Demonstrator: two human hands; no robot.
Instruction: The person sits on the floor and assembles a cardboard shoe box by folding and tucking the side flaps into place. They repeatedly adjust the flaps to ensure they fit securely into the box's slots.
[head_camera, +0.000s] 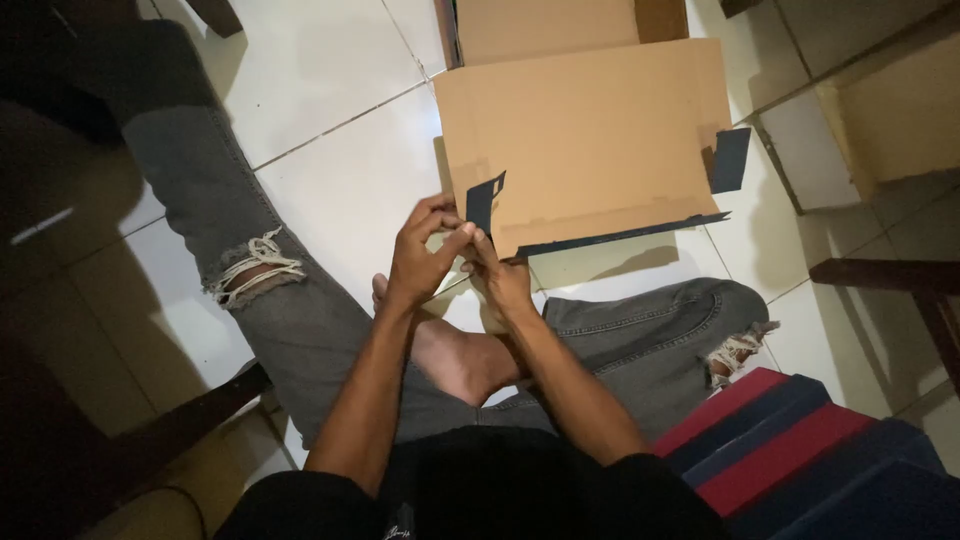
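Folded legs in torn grey jeans (300, 320) sit closest to the lens, one bare foot (455, 355) tucked between them on the white tiled floor (340, 170). Just past the foot, both hands meet at the near-left corner of a flat brown cardboard sheet (590, 130) with dark blue edging. It lies tilted over the tiles, its far edge resting against an open cardboard box (545, 25).

The left hand (420, 255) has its fingers curled, thumb and forefinger pinching the small dark blue flap (483, 203) at that corner. The right hand (500, 275) is closed on the sheet's lower edge right beside it, fingertips touching the left thumb. A matching blue flap (730, 160) sticks out at the far-right corner, untouched.

The risk I see is in that pinched flap: it is narrow, and a crooked pull could crease it off its line or tear it from the board. With the grip all at one corner, the rest of the sheet is unsupported and could sag or slide on the smooth tile. The light is dim, so lining up an edge is harder. A stack of red and blue boxes (790, 440) sits close by the right knee, where an elbow swinging back might knock it.
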